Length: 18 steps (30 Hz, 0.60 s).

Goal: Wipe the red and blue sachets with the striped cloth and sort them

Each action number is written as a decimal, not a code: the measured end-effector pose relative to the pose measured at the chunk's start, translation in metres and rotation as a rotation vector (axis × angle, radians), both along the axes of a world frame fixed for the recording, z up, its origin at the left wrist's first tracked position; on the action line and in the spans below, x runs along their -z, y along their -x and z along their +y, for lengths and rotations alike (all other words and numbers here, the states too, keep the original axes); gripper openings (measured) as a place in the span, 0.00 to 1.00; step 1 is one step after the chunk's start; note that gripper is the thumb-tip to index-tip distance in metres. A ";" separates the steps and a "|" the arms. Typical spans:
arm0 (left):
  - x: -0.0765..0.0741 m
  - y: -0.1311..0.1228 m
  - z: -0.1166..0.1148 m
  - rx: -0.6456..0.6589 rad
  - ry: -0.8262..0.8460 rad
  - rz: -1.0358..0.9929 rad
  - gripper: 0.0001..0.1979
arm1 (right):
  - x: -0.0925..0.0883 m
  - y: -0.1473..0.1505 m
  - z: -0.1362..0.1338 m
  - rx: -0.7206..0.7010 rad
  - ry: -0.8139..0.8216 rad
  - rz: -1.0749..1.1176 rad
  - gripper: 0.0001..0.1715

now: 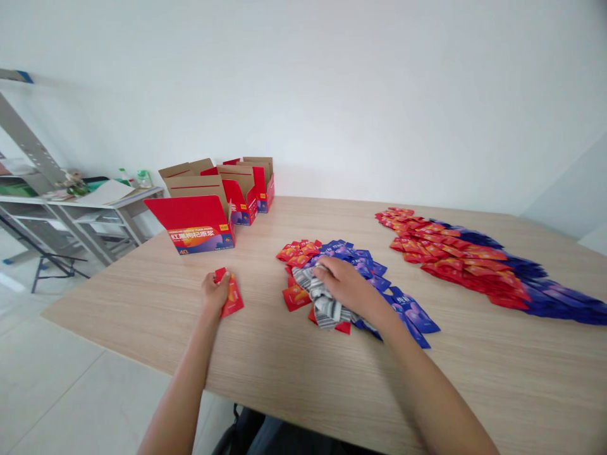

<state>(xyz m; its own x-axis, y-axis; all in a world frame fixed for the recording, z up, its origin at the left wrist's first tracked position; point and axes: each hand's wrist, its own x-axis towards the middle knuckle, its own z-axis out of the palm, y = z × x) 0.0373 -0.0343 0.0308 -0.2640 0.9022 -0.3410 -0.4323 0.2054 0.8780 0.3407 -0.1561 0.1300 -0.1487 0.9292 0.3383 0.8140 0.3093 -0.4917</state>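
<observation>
My left hand point(215, 292) is closed on a red sachet point(233, 298), held at the table's left part. In my right hand point(334, 278) a grey-and-white striped cloth point(326, 306) is bunched up, with the fingers wrapped round it. The cloth lies over a loose pile of sachets and hides some of them. Red sachets point(296, 297) show on the pile's left side and blue sachets point(411, 313) on its right.
Several open red cartons point(202, 237) stand at the table's back left. Long overlapping rows of red and blue sachets point(474, 265) spread along the right. A white wall point(332, 114) rises behind the wooden table point(265, 360). White desks point(95, 205) stand farther left.
</observation>
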 end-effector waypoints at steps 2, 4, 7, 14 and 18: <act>0.001 0.009 -0.001 -0.035 0.030 0.267 0.19 | -0.008 -0.025 0.003 0.068 0.067 0.041 0.15; 0.004 0.008 -0.006 -0.080 -0.025 0.686 0.34 | -0.010 -0.043 0.005 0.152 0.079 0.051 0.15; 0.013 -0.011 -0.018 -0.177 -0.301 1.421 0.43 | -0.008 -0.057 0.008 0.250 0.060 0.061 0.15; 0.032 -0.105 -0.058 0.474 -0.745 1.513 0.34 | -0.007 -0.057 0.011 0.314 0.034 0.012 0.14; 0.026 -0.145 -0.068 0.542 -0.577 1.517 0.22 | -0.005 -0.055 0.014 0.312 0.017 0.003 0.14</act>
<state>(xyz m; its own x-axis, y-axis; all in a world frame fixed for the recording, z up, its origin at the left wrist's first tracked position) 0.1818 -0.1027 0.0045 0.3352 0.8979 0.2852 0.8028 -0.4307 0.4123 0.3955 -0.1421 0.1351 0.1455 0.9355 0.3221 0.8670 0.0363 -0.4970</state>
